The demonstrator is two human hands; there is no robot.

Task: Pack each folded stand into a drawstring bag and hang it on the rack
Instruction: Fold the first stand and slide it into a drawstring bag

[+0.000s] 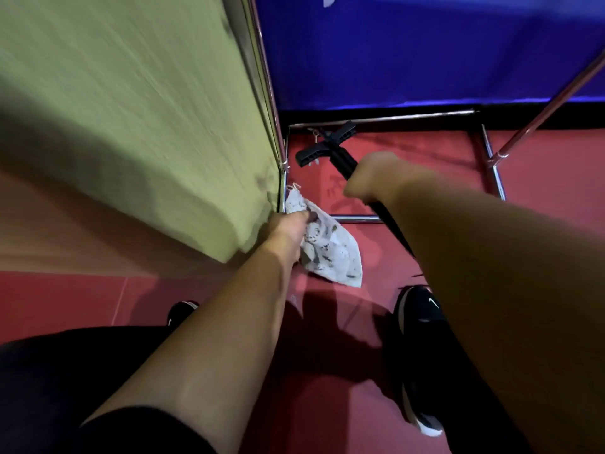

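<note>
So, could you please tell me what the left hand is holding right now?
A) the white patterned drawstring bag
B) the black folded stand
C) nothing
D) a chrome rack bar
A: the left hand grips the white patterned drawstring bag by its upper part, while the right hand holds the black folded stand.

One wide-angle head-worn camera looks steeply down, close along both bare forearms, onto the red floor; chrome tube rack base lies ahead, black shoes nearest.
</note>
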